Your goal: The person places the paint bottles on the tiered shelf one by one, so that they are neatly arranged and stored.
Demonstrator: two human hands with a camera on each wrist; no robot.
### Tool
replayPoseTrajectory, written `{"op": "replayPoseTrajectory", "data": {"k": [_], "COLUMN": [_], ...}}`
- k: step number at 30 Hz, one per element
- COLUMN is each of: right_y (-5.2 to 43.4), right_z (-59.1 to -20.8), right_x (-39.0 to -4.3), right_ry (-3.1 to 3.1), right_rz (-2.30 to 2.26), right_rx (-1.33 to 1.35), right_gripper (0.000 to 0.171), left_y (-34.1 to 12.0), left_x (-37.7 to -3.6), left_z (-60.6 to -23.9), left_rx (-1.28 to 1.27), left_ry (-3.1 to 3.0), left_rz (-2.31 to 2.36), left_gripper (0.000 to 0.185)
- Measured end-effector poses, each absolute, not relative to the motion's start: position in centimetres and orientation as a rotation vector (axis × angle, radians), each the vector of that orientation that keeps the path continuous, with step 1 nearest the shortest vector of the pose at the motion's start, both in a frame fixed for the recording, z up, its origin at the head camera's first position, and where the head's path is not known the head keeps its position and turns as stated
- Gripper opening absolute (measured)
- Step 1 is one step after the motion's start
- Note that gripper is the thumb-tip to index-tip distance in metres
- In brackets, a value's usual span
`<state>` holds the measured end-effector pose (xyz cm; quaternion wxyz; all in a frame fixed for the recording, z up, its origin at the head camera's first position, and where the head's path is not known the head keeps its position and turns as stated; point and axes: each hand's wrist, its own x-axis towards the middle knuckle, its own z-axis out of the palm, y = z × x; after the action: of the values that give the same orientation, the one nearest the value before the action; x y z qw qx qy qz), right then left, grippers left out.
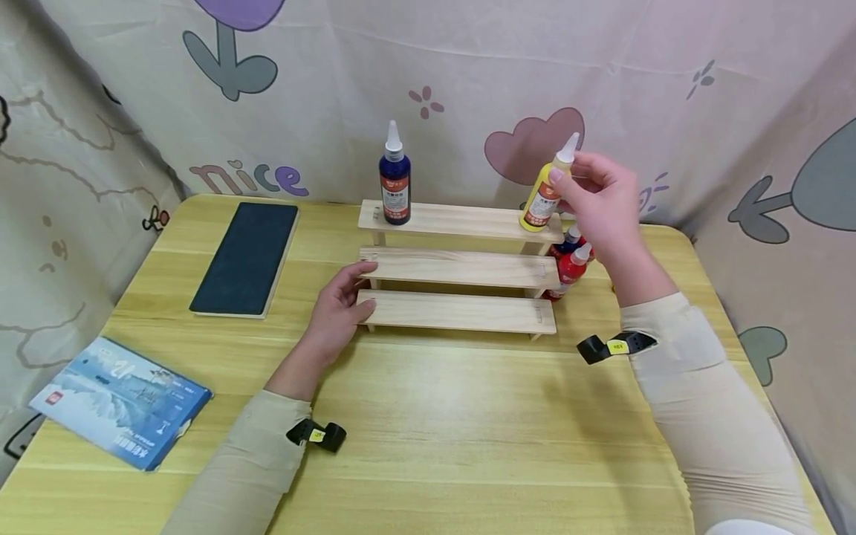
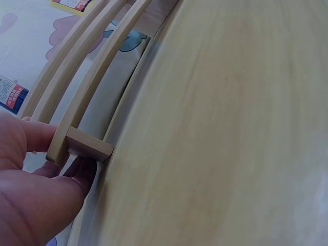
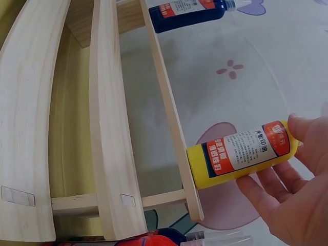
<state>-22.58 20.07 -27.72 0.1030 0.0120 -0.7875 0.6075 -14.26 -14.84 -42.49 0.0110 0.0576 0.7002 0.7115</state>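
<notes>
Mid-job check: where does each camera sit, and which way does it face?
Head: worn on the head, facing forward and down at the three-tier wooden rack; left hand, right hand and sleeved forearms show.
Left wrist: faces the rack's left end; only the left hand shows.
Right wrist: faces the yellow bottle and the rack's right end; only the right hand shows.
Shared: both wrist views catch the rack, yellow bottle and dark blue bottle.
</notes>
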Motion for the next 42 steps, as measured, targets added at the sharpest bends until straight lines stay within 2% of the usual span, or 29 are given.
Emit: {"op": "replayPoseTrajectory", "data": {"k": [18, 25, 31, 42], "right_y": [19.8, 21.7, 23.7, 26.3], "right_z": [-28.4, -28.5, -28.9, -33.9], "right_x": [-22.3, -20.5, -18.1, -16.2], "right_ry": [-2.295, -2.135, -2.17, -2.211], "right_rz": [1.826, 1.819, 1.71, 1.648], "right_rx": [0.054, 0.174, 0.135, -0.049], "right_gripper": [0.038, 0.035, 0.035, 0.037], "left_y": [-14.9, -14.9, -14.9, -14.9], "left_x": [-14.3, -14.2, -14.2, -14.3], "left_z": [-42.7, -42.6, -42.5, -42.7], "left_rx": [0.186, 0.186, 0.195, 0.196], "left_ry": [2.159, 2.158, 2.165, 2.159], "left_rz": [2.234, 2.234, 2.24, 2.239], "left_gripper": [0.055, 0.055, 0.055, 0.055]}}
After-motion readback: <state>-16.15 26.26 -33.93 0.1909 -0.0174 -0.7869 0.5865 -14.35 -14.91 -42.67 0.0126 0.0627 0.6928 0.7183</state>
